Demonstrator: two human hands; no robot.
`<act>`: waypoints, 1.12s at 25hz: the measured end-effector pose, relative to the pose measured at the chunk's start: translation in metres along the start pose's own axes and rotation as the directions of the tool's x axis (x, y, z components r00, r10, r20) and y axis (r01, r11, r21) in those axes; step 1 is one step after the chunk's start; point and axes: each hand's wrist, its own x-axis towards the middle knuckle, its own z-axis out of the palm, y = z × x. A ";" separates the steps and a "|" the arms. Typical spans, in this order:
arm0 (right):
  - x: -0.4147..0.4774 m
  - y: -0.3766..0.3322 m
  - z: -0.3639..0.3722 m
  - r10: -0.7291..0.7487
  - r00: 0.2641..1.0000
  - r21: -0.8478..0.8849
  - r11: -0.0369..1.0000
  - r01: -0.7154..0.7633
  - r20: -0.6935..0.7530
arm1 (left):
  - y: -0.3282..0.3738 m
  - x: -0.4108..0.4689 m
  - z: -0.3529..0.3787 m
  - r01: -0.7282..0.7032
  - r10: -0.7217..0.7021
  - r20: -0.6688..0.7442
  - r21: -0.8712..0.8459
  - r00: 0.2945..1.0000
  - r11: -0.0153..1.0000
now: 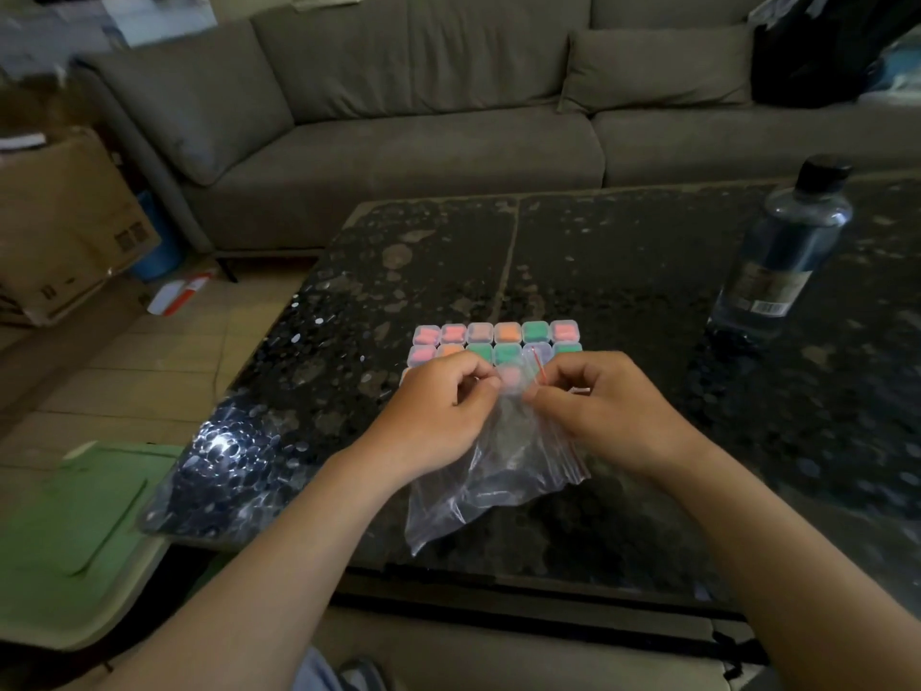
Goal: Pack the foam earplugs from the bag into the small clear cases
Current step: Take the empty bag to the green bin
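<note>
The left hand (438,411) and right hand (603,411) pinch the bag (493,471) near the front edge of the tabletop (623,251) — cases (498,334) just behind. The bottle (782,251) label shows a barcode — text unreadable.

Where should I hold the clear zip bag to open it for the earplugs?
Pinch the zip bag at its mouth, one lip per hand beside the red zip strip, coming from the near side, as the left hand and right hand do. The film below is limp and crumpled; the strip is probably its only stiff edge.
</note>
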 end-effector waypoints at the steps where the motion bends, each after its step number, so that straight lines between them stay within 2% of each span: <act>1: 0.000 -0.003 0.002 0.019 1.000 0.022 1.000 -0.018 -0.019 | 0.002 0.000 -0.006 0.015 -0.015 -0.003 0.022 1.000 1.000; 5: 0.002 -0.020 0.012 0.068 0.995 0.119 0.991 -0.059 -0.073 | 0.018 -0.010 -0.056 0.077 -0.070 -0.079 0.088 0.994 0.993; 9: 0.003 -0.044 0.036 0.076 0.997 0.233 0.970 -0.067 -0.030 | 0.016 -0.046 -0.133 0.199 -0.163 -0.188 0.191 0.969 0.961; 12: 0.007 -0.067 0.075 0.067 0.998 0.212 0.975 -0.065 0.002 | -0.004 -0.080 -0.187 0.345 -0.262 -0.340 0.213 0.903 0.914; 16: 0.020 -0.107 0.140 0.068 0.994 0.275 0.957 -0.088 0.081 | -0.061 -0.132 -0.250 0.578 -0.425 -0.486 0.220 0.764 0.786; 20: 0.038 -0.135 0.195 0.053 0.993 0.187 0.980 -0.073 0.107 | -0.143 -0.173 -0.273 0.758 -0.617 -0.465 0.220 0.635 0.614; 25: 0.061 -0.149 0.245 0.015 0.991 0.086 0.996 -0.026 0.131 | -0.206 -0.183 -0.249 0.812 -0.737 -0.347 0.326 0.580 0.485; 28: 0.073 -0.145 0.266 -0.007 0.991 0.017 1.000 0.005 0.130 | -0.234 -0.171 -0.223 0.812 -0.773 -0.324 0.432 0.545 0.392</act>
